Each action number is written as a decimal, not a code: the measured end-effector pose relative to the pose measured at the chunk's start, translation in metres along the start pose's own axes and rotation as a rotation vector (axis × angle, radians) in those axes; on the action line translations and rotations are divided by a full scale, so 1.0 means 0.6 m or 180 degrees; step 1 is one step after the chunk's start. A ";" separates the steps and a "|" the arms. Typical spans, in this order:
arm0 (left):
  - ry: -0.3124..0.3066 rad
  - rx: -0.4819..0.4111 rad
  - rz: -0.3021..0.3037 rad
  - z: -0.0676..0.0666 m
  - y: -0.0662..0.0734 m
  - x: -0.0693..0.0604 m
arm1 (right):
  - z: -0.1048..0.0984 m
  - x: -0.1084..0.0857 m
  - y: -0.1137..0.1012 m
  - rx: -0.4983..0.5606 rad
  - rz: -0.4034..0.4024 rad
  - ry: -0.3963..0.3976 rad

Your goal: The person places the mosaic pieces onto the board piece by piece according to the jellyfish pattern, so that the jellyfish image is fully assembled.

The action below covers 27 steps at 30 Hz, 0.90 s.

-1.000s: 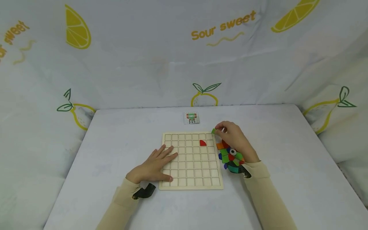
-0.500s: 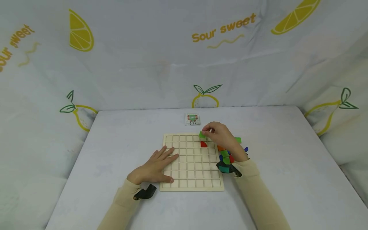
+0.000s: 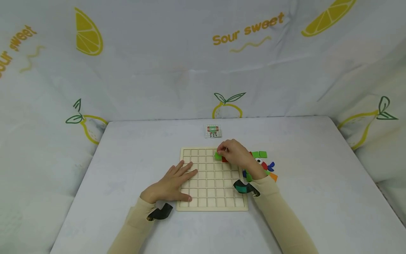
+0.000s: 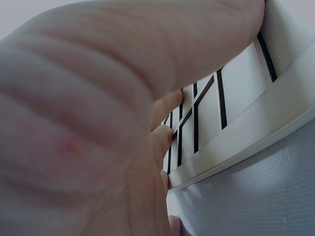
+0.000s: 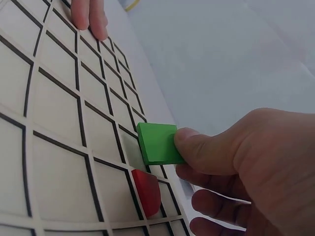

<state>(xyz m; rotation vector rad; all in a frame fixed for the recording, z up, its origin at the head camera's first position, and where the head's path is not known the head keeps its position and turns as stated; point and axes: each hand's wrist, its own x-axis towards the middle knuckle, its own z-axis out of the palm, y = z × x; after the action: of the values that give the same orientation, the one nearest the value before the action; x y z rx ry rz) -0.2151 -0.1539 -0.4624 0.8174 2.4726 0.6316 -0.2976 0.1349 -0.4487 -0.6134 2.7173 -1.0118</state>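
Observation:
Between thumb and fingertips my right hand (image 3: 235,153) pinches a green square tile (image 5: 158,143), held over the upper part of the wooden grid board (image 3: 207,193). Just beside that tile, a red quarter-round tile (image 5: 146,193) lies in a cell; in the head view my right hand partly covers it. My left hand (image 3: 171,184) rests flat with spread fingers on the board's left side. In the left wrist view, the thumb side of the left hand (image 4: 123,64) fills much of the picture, with the board's edge beyond it.
Right of the board lies a loose pile of coloured tiles, among them a green tile (image 3: 263,154), an orange tile (image 3: 273,176) and a blue tile (image 3: 271,167), partly behind my right wrist. A small pattern card (image 3: 213,131) lies behind the board on the white table (image 3: 142,141).
My right hand has carried the green square tile leftward from beyond the board's upper right corner to beside the red tile. The left hand has stayed in place.

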 end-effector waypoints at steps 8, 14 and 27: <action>0.0018 -0.0027 -0.0009 -0.001 0.002 -0.001 | 0.009 0.000 0.004 -0.0091 -0.0074 -0.0067; 0.0009 -0.0070 -0.0020 -0.001 0.003 -0.001 | 0.014 0.000 0.003 -0.0248 -0.0174 -0.0021; 0.0011 -0.0041 -0.0009 0.003 -0.002 0.000 | 0.018 -0.006 -0.004 -0.0587 -0.0133 -0.0035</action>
<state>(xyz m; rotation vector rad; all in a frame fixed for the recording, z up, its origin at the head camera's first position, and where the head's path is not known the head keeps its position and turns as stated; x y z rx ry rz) -0.2145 -0.1542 -0.4644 0.8085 2.4697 0.6479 -0.2905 0.1285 -0.4554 -0.7059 2.8199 -0.7688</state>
